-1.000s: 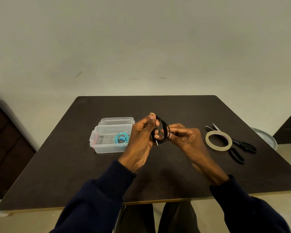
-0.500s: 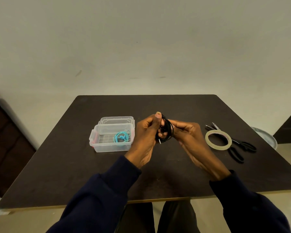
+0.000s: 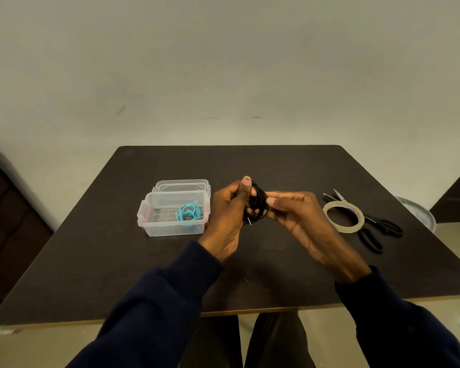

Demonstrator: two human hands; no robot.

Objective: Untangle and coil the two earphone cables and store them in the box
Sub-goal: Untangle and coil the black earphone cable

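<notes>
A black earphone cable (image 3: pixel 259 205), wound into a small coil, hangs above the middle of the dark table (image 3: pixel 276 166). My left hand (image 3: pixel 230 213) grips the coil from the left, thumb up along its edge. My right hand (image 3: pixel 295 213) pinches it from the right. The cable's silver plug sticks out below the coil. To the left stands a clear plastic box (image 3: pixel 157 227), open, with a coiled turquoise earphone cable (image 3: pixel 189 211) lying inside it.
The box's clear lid (image 3: pixel 182 184) lies just behind the box. A roll of clear tape (image 3: pixel 344 216) and black scissors (image 3: pixel 375 232) lie right of my hands. A grey round object (image 3: pixel 420 213) shows past the table's right edge.
The open loop of black cable has been squeezed into a tighter bundle. Both hands have closed in on it and stayed above the table's middle.
</notes>
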